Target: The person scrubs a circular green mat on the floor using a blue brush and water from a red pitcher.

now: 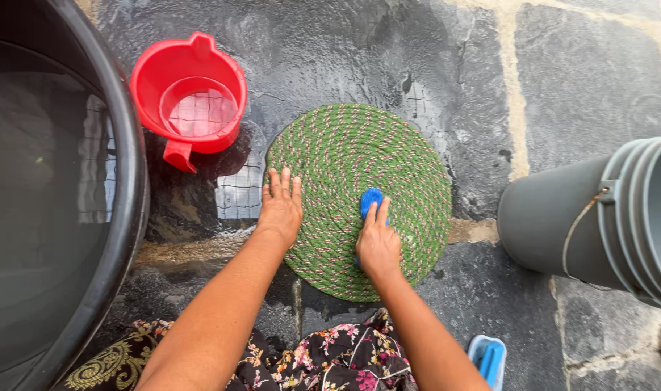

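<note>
A round braided mat (359, 145) in green and pink lies flat on the wet stone floor (446, 72). My left hand (280, 206) presses palm-down on the mat's left edge, fingers spread. Over the middle of the mat, my right hand (378, 242) grips a blue scrub brush (371, 199), whose tip shows beyond the fingers and rests on the mat.
A red mug-shaped scoop (189, 98) holding water stands left of the mat. A large black tub (131, 181) of water fills the left side. A grey bucket (584, 217) lies tilted at the right. A blue sandal (488, 358) and my floral clothing (330, 358) are at the bottom.
</note>
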